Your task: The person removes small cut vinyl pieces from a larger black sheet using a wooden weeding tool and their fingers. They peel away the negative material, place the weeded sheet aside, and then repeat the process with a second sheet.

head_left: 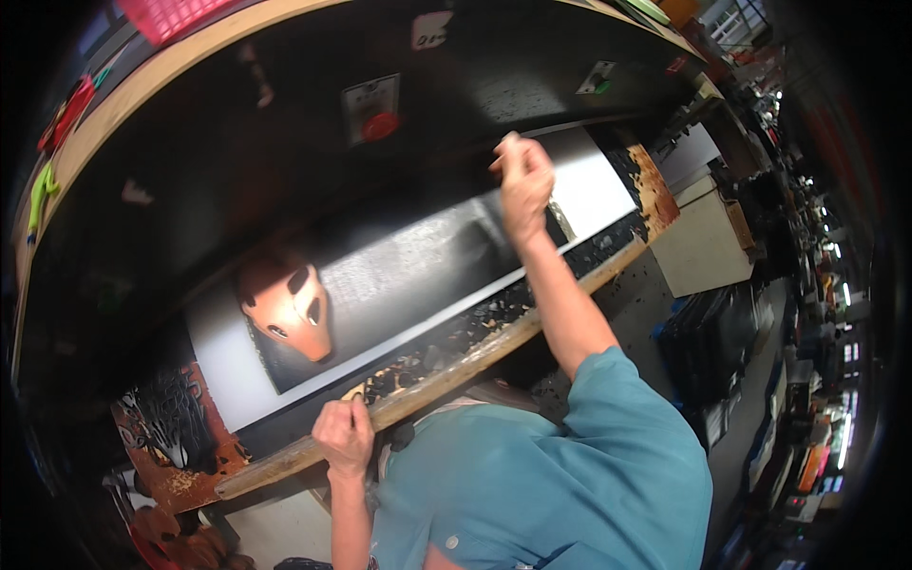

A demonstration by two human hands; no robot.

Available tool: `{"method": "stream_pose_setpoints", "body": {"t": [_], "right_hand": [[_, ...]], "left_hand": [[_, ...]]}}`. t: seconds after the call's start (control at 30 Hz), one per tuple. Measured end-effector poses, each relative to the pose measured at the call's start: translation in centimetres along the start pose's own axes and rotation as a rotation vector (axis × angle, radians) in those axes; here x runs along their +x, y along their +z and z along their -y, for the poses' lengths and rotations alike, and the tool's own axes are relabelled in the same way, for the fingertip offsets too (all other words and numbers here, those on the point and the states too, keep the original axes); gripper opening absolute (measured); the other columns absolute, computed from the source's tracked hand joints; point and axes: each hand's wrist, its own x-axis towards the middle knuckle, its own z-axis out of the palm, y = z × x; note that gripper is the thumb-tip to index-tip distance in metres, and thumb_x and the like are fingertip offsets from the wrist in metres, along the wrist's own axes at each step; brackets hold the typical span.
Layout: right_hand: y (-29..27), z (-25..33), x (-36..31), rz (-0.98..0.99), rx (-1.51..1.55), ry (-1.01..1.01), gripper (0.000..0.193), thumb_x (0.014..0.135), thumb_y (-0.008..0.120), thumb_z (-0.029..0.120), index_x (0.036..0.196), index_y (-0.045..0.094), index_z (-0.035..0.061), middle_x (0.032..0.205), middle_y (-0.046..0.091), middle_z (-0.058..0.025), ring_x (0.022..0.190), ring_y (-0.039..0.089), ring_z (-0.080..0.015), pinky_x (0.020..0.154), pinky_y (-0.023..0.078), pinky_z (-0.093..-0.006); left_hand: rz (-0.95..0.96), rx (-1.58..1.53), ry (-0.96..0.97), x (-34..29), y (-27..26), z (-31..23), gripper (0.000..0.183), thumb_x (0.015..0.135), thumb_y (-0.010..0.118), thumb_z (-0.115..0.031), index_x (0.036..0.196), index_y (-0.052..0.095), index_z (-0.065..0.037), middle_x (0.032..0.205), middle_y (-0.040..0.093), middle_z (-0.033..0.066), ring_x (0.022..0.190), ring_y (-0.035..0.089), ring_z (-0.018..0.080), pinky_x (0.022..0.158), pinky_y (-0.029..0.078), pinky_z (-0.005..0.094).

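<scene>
My right hand is raised above the long grey-and-white board, its fingers curled in; whatever it may hold is too small or blurred to name. My left hand is closed at the worn wooden rail along the front edge, and its contents, if any, are hidden. Between the hands runs a dark grey sheet on a white board. On the sheet's left end lies a tan, mask-shaped piece with dark openings, apart from both hands.
A black panel with a red button and a green button rises behind the board. Dark scraps litter the strip by the rail. Thin black loops lie at the left. Beyond the right end stand a beige box and a dark stack.
</scene>
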Motion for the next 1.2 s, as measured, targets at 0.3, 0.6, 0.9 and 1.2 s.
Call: {"method": "stream_pose_setpoints", "body": {"t": [0.3,0.6,0.9,1.2], "right_hand": [[-15.8,-4.6,15.0,-0.353,-0.357,-0.143,0.027,0.100,0.063,0.020,0.082,0.069,0.0003,0.064,0.060,-0.0005,0.061,0.051,-0.0100,0.058,0.044,-0.0321],[-18.7,-5.0,-5.0,0.078,-0.131,0.059,0.029,0.104,0.069,0.026,0.085,0.069,0.0041,0.070,0.063,0.0016,0.064,0.054,-0.0086,0.061,0.045,-0.0276],[-15.6,-5.8,-13.7,0.359,-0.527,-0.235,0.024,0.098,0.074,0.016,0.080,0.066,0.0020,0.069,0.058,-0.0084,0.060,0.056,-0.0220,0.059,0.046,-0.0367],[-16.3,-7.1,-14.7,0.358,-0.492,-0.137,0.026,0.102,0.073,0.020,0.084,0.068,0.0005,0.070,0.059,-0.0058,0.063,0.052,-0.0139,0.061,0.045,-0.0313]], "left_hand": [[-0.015,0.165,-0.132,1.2,0.7,-1.5,0.027,0.100,0.067,-0.005,0.077,0.054,0.001,0.072,0.057,0.0198,0.065,0.058,0.0415,0.060,0.046,0.0480],[-0.071,0.107,-0.221,1.6,0.9,-2.9,0.027,0.099,0.071,-0.014,0.076,0.063,-0.001,0.071,0.061,0.0186,0.064,0.061,0.0387,0.061,0.049,0.0445],[-0.074,0.199,-0.156,1.5,0.9,-2.7,0.034,0.098,0.071,-0.021,0.071,0.057,-0.004,0.072,0.064,0.0160,0.069,0.067,0.0388,0.062,0.054,0.0480],[-0.094,0.129,-0.147,1.0,1.0,-2.3,0.035,0.098,0.070,-0.020,0.071,0.055,-0.004,0.071,0.061,0.0173,0.071,0.064,0.0423,0.061,0.051,0.0488]]}}
